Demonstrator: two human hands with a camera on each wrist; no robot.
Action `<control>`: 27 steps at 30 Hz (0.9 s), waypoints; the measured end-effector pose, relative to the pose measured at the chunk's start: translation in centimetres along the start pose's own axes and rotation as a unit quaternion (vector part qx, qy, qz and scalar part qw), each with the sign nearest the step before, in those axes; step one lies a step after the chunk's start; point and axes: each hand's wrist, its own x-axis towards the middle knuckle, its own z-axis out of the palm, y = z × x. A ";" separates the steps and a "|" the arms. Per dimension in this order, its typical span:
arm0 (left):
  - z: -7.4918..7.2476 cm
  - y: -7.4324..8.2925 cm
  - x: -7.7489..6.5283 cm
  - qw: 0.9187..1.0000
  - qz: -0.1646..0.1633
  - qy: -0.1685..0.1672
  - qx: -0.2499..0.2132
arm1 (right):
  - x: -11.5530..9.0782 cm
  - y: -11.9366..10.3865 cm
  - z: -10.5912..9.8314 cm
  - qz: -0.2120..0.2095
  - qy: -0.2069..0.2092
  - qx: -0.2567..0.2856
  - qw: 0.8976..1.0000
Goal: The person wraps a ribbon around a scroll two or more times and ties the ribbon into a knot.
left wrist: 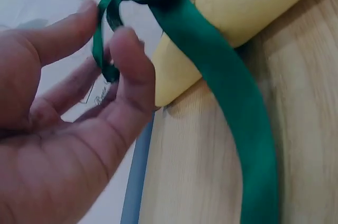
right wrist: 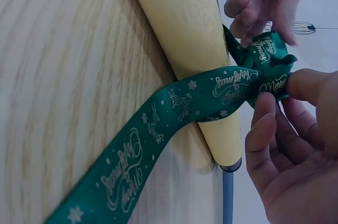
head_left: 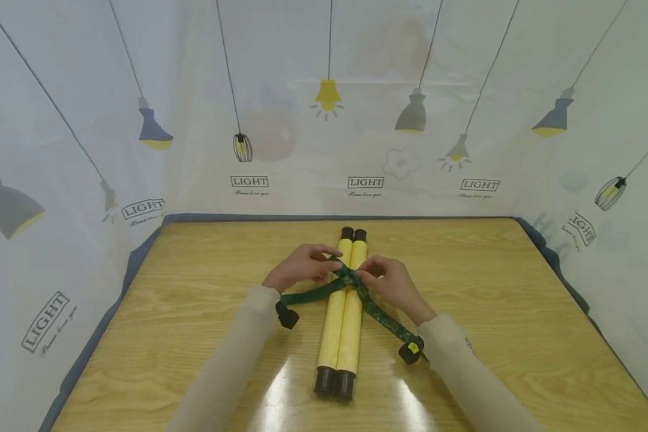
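Note:
Two yellow tubes (head_left: 332, 327) with black end caps lie side by side on the wooden table. Around their upper half goes a green ribbon (head_left: 380, 315), printed with white Christmas lettering and reindeer in the right wrist view. Its crossing or knot sits on top, with a small loop (left wrist: 99, 39) standing up and long tails to both sides. My left hand (head_left: 305, 264) holds that loop between thumb and fingers. From the other side my right hand (head_left: 393, 282) pinches the ribbon at the knot (right wrist: 272, 81) with thumb and index finger.
The wooden table (head_left: 194, 336) has a blue-grey edge along its back and sides. White curtains (head_left: 302, 54) printed with hanging lamps enclose it. Small black blocks (head_left: 287, 315) hang by the two wrists, the right one (head_left: 410, 352) beside a ribbon tail.

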 end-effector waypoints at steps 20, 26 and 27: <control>0.0 0.2 -1.2 0.988 -0.024 0.151 0.000 | -0.2 1.1 -1.5 -0.020 0.027 -0.077 0.996; -0.2 0.2 -1.6 0.985 -0.051 0.164 0.019 | -0.7 1.9 -2.4 0.014 0.057 -0.068 0.996; -0.3 0.2 -1.7 0.984 -0.054 0.165 0.021 | -0.7 2.1 -2.5 0.022 0.063 -0.063 0.996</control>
